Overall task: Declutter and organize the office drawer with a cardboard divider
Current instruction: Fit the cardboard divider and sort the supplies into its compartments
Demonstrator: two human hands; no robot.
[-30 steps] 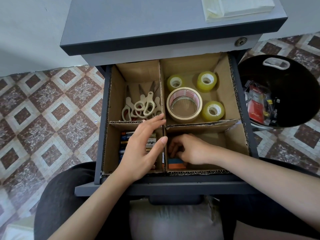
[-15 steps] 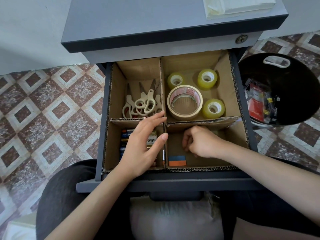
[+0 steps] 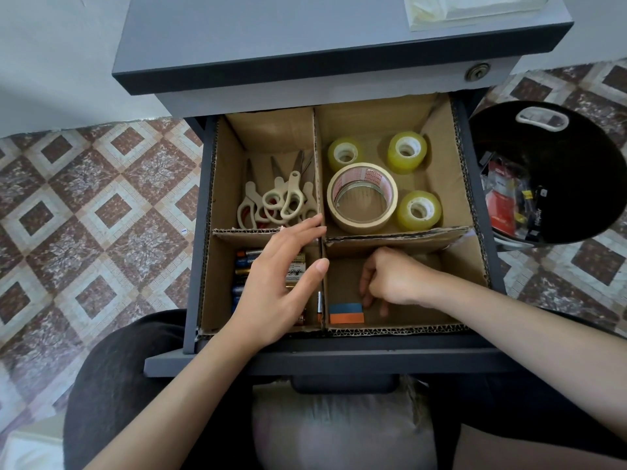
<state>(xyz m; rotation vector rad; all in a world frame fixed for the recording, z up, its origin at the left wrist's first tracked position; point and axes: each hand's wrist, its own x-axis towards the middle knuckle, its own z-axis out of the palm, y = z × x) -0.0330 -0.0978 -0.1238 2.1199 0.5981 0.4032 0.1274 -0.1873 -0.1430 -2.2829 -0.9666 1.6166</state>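
While left hand (image 3: pixel 281 276) spreads flat and right hand (image 3: pixel 397 279) curls, grip unclear, corrugated divider (image 3: pixel 390 238) forms four bays.

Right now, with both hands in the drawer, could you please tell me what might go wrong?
The cardboard divider's cross wall looks bent on the right; the left hand, fingers at the crossing, might push it further. The right hand, curled beside the orange-and-blue block, could nudge it askew.

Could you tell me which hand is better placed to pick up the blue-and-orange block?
Probably the right hand: its fingers are beside the blue-and-orange block, in the same compartment, while the left hand lies over the batteries.
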